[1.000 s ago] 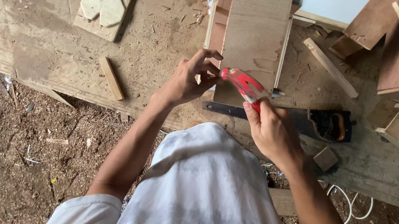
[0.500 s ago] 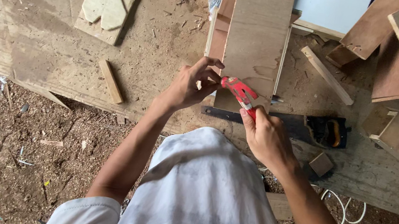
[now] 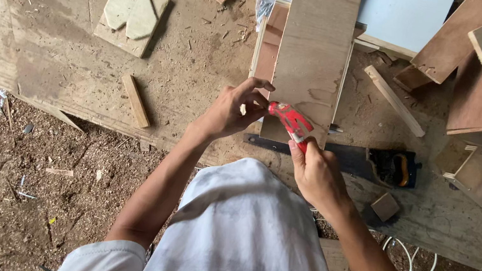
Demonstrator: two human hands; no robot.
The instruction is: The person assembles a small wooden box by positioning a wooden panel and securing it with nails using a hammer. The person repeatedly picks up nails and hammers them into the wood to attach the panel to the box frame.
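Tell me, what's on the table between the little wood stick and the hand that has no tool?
Nothing but bare, dusty bench top with scattered wood chips lies between the wood stick and the left hand, seen in the head view.

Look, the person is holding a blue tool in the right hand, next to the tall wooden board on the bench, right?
Not quite. The tool is red, not blue, as the head view shows. The rest holds: the right hand grips it beside the tall wooden board on the bench.
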